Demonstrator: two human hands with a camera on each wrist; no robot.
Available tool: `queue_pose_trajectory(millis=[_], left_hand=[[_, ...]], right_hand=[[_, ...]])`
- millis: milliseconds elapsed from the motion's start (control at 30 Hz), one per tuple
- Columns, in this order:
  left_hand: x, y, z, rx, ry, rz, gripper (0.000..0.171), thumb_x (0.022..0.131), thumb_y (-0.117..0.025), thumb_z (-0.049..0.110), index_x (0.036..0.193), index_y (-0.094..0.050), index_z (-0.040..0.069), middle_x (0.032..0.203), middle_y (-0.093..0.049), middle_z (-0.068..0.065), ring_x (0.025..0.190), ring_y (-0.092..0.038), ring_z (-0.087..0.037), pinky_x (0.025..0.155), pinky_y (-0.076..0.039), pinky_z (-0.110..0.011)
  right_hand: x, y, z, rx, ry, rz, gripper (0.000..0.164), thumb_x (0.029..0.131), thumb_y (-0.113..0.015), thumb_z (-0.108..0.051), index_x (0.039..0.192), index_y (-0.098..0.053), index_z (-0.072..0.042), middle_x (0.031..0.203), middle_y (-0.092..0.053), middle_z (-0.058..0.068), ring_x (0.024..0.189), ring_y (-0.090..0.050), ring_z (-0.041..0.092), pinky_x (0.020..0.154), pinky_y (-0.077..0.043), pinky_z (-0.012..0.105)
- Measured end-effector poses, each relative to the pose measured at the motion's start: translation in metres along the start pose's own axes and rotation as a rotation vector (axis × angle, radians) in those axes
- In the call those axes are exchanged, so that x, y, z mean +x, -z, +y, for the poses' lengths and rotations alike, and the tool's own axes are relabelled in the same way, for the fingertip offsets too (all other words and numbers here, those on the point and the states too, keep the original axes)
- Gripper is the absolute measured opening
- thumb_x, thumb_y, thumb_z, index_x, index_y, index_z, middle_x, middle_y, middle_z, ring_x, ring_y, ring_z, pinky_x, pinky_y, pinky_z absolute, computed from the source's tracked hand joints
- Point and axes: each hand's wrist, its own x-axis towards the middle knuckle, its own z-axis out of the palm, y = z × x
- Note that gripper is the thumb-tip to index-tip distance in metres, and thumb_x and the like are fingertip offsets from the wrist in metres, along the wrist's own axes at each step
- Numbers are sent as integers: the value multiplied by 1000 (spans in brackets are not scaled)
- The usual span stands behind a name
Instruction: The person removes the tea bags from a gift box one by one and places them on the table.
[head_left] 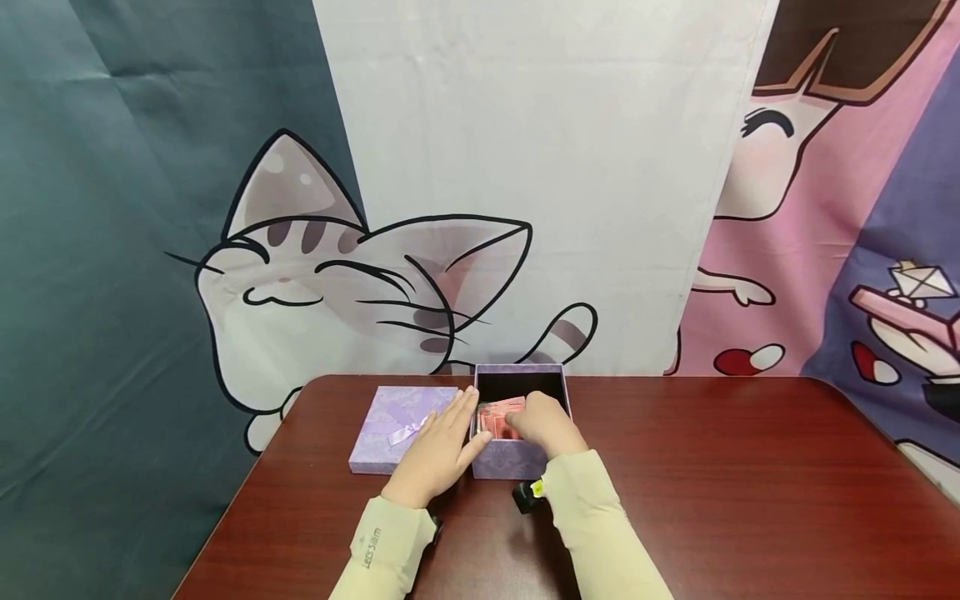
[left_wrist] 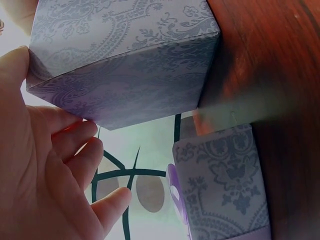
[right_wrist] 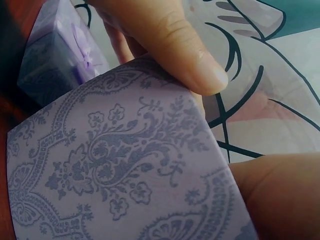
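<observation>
Your purple lid [head_left: 375, 442] lies on the desk [head_left: 750, 492], at nine o'clock from the box [head_left: 510, 461]. Next, your left hand [head_left: 437, 452] rests on the box's side, fingers nearly straight. Inside the open box, red papers [head_left: 495, 414] sit toward eight o'clock. Your right hand [head_left: 551, 423] reaches in from four o'clock; I can't tell if it pinches them. You seem to be handling the papers, so next probably needs a gentle grip and a still box.

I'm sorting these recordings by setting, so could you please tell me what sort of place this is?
Probably an indoor spot set up for filming tabletop work: a reddish-brown table stands before a creased, cartoon-printed backdrop and bears an open purple box.
</observation>
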Motion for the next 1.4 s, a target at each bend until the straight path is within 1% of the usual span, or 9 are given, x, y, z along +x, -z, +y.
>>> queue_pose_trajectory(millis=[100, 333, 533, 767, 867, 933, 1067, 1233, 1400], left_hand=[[1, 0, 1, -7, 8, -3, 69, 106, -48, 46, 159, -32, 6, 166, -28, -8, 153, -24, -27, 120, -22, -61], [2, 0, 1, -15, 13, 6, 68, 105, -49, 46, 159, -33, 6, 165, -29, -8, 153, -25, -27, 119, -22, -62], [3, 0, 1, -16, 2, 12, 69, 105, -49, 46, 158, -33, 5, 165, -30, -9, 152, -26, -28, 119, -24, -62], [1, 0, 1, -16, 8, 4, 69, 105, -48, 47, 159, -33, 5, 165, -30, -9, 152, -26, -28, 119, -25, -60], [1, 0, 1, -19, 4, 7, 69, 105, -49, 46, 158, -33, 5, 165, -30, -9, 152, -26, -28, 119, -26, -60], [1, 0, 1, -25, 1, 9, 68, 105, -49, 45, 158, -34, 5, 165, -30, -10, 152, -26, -28, 118, -26, -60], [1, 0, 1, -26, 3, 3, 70, 105, -47, 49, 159, -33, 6, 165, -30, -9, 153, -25, -27, 119, -26, -59], [0, 0, 0, -27, -1, 4, 72, 105, -45, 52, 159, -32, 6, 165, -29, -9, 153, -25, -27, 119, -26, -58], [0, -1, 0, -35, -4, 15, 70, 105, -49, 47, 158, -33, 5, 164, -30, -9, 152, -26, -28, 118, -27, -59]], right_hand=[[0, 0, 1, 25, 5, 25, 31, 89, -68, -19, 101, -69, 9, 99, -70, 19, 77, -60, 26, 73, -54, 42], [0, -2, 1, 67, 20, 95, 11, 85, -66, -8, 78, -66, 1, 76, -62, 10, 64, -54, 22, 57, -47, 34], [-2, -4, 2, 82, 49, 157, 22, 80, -64, 1, 61, -55, -7, 61, -50, 3, 55, -44, 19, 49, -38, 30], [-4, -8, 2, 92, 59, 224, 17, 79, -62, 2, 65, -58, -5, 61, -51, 3, 56, -43, 18, 48, -36, 29], [-5, -9, 3, 84, 69, 253, 11, 79, -63, 1, 69, -63, -2, 65, -58, 6, 60, -49, 20, 52, -42, 32], [-5, -9, 4, 79, 80, 270, 6, 80, -64, 1, 76, -68, 0, 73, -66, 10, 66, -56, 22, 58, -50, 36], [-6, -10, 5, 93, 90, 283, 10, 79, -68, 1, 89, -71, 3, 85, -71, 13, 76, -64, 26, 70, -56, 42], [-6, -11, 6, 132, 110, 299, 12, 76, -71, 5, 84, -66, -3, 70, -61, 5, 65, -55, 21, 59, -49, 35], [-7, -11, 6, 156, 146, 340, 12, 76, -65, 8, 81, -67, -4, 69, -61, 4, 63, -54, 18, 57, -47, 32]])
